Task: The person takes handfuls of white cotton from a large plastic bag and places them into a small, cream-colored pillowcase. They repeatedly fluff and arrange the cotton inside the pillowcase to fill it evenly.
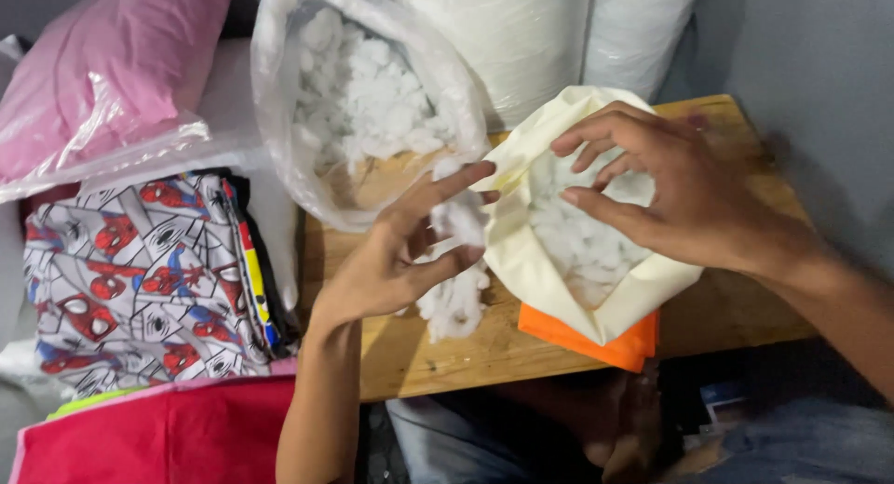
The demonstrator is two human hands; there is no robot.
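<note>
Fig.: head view, both hands over the worktop (559, 340).

L fingers (447, 181): I read them as curled around a clump of white stuffing (453, 293), thumb below and index above, pinching it loosely. The clump hangs down from the fingers toward the near worktop edge; its long axis runs roughly top-to-bottom in frame. Left hand (386, 261) sits palm-up, wrist toward me.

R fingers (596, 158): spread and bent, tips dipping into the mouth of the cream fabric cover (531, 251); I can't tell whether they grip any fill inside. Right hand (689, 195) comes in from the far-right side, over the cover.

Key relation: the cover's opening lies just to the right of the L fingers, nearly touching the clump's upper end. The opening faces up and left, toward the L hand. L hand is nearer the loose clump; R hand is nearer the cover's interior, which already shows white fill.

Outward from the fingers: an orange fabric piece (610, 340) pokes out under the cover's near corner. Beyond the L fingertips, a clear plastic bag of stuffing (363, 102) stands open, touching the worktop's far-left part. Further left, off the worktop: a printed cartoon-pattern cushion (140, 279), a pink pillow in plastic wrap (102, 84), and red fabric (177, 437) nearest me. White rolls (540, 37) stand behind.
</note>
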